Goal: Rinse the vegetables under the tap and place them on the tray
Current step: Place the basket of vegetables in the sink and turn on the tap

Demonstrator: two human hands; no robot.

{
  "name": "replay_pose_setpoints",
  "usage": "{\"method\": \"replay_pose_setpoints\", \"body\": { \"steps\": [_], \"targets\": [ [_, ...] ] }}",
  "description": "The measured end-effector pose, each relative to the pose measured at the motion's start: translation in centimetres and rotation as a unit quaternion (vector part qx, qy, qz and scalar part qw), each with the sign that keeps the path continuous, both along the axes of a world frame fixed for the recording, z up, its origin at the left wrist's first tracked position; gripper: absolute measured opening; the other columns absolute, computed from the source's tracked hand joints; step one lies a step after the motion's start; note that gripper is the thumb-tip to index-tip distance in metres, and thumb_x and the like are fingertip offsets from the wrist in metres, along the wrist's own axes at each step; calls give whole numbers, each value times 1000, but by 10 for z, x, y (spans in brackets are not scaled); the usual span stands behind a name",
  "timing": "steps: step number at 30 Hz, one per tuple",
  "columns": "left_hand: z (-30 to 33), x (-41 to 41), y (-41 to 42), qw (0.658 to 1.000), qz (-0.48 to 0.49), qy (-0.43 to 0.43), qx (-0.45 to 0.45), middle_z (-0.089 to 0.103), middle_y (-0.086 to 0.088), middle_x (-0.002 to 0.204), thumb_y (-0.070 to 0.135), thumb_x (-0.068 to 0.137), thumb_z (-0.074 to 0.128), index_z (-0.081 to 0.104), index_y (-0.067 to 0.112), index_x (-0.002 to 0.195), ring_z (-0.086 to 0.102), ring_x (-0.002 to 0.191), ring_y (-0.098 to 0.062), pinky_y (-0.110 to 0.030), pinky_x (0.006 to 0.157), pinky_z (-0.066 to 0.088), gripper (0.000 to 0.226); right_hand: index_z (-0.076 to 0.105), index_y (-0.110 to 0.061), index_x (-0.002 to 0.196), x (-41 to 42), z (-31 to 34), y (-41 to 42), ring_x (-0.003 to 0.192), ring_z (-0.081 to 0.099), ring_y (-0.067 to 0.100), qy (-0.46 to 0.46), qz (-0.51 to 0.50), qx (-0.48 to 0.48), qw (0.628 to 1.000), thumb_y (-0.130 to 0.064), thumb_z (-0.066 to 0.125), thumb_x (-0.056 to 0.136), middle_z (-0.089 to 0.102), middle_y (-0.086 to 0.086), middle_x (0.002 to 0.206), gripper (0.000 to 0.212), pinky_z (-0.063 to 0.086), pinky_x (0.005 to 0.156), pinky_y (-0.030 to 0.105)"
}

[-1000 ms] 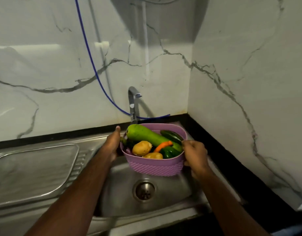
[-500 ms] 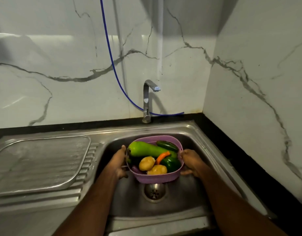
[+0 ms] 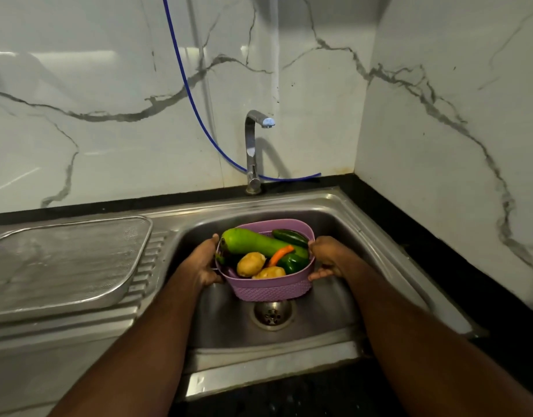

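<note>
A purple plastic basket (image 3: 271, 288) sits low inside the steel sink (image 3: 343, 296), just behind the drain (image 3: 272, 314). It holds a long green gourd (image 3: 256, 242), two potatoes (image 3: 250, 264), an orange carrot (image 3: 278, 254), a green pepper (image 3: 294, 262) and a dark cucumber (image 3: 290, 237). My left hand (image 3: 202, 263) grips the basket's left side and my right hand (image 3: 327, 257) grips its right side. The metal mesh tray (image 3: 64, 260) lies on the drainboard to the left. The chrome tap (image 3: 253, 152) stands behind the sink, with no water running.
A blue hose (image 3: 187, 85) runs down the marble wall to the tap's base. A marble side wall and black counter strip (image 3: 439, 266) close off the right. The ribbed drainboard (image 3: 145, 275) lies between the tray and the sink.
Both hands have lowered the basket from up near the tap spout down into the sink bowl, above the drain. The camera view has tilted down with it.
</note>
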State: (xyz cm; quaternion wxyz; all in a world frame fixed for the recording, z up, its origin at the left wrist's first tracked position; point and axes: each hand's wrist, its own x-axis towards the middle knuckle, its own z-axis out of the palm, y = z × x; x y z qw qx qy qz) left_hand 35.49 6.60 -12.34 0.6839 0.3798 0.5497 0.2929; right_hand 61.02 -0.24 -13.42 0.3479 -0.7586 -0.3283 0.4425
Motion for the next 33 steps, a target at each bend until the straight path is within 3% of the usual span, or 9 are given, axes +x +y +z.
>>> {"method": "replay_pose_setpoints", "body": {
  "steps": [4,8,12,15,19,22,26,30,33],
  "targets": [
    [-5,1,7,1000,-9,20,-10,61,-13,88,54,104,23,60,11,90,54,80,-29,-33,71,42,59,53,-2,137,-3,2,1,77,69,36,-30,11,-21,999,-20,43,107,58,22,111,37,65,63,47],
    [-5,-1,12,999,2,38,-18,62,-14,95,60,102,21,60,11,94,56,86,-31,-43,93,40,63,50,1,139,-6,0,0,70,69,33,-38,41,-46,997,-19,41,109,61,26,120,38,63,55,39],
    [-3,-2,9,999,-3,47,3,61,-13,92,53,105,21,60,11,93,55,82,-30,-42,86,40,59,50,1,138,-8,3,-6,73,71,35,-41,57,-37,997,-27,42,110,61,26,126,41,63,56,41],
    [-6,-4,9,997,-5,72,25,65,-17,107,52,104,28,63,11,106,59,90,-31,-39,76,42,54,52,2,134,-9,6,-8,80,73,40,-68,56,-24,996,-27,48,108,64,25,119,39,63,55,46],
    [-12,-7,18,978,52,170,113,67,-23,109,47,97,46,67,5,107,63,98,-37,-41,85,47,48,65,0,126,-14,13,-7,90,75,38,-202,52,-20,978,-28,60,101,71,23,114,38,65,77,49],
    [8,-2,8,907,150,291,263,69,-26,114,35,94,60,71,-2,110,64,111,-40,-39,94,49,41,64,-12,128,-16,28,-9,115,66,34,-330,36,22,943,-36,67,94,66,15,127,41,55,94,40],
    [39,15,10,875,141,233,401,75,-15,98,19,93,66,76,4,99,68,92,-26,-28,85,48,19,71,-18,111,-25,48,-7,108,66,27,-338,13,72,938,-28,68,92,69,8,117,22,52,86,33],
    [70,31,40,882,100,177,424,76,-11,90,16,90,70,77,8,100,72,86,-24,-44,89,58,14,76,-16,96,-40,56,3,102,69,25,-316,22,120,941,-22,65,94,73,7,103,12,56,89,34],
    [81,41,64,884,63,174,430,76,-10,83,15,90,71,78,12,87,74,83,-25,-46,88,59,9,74,-18,90,-44,50,11,101,69,25,-314,43,127,940,-24,70,90,73,8,101,8,56,91,36]
  ]
}}
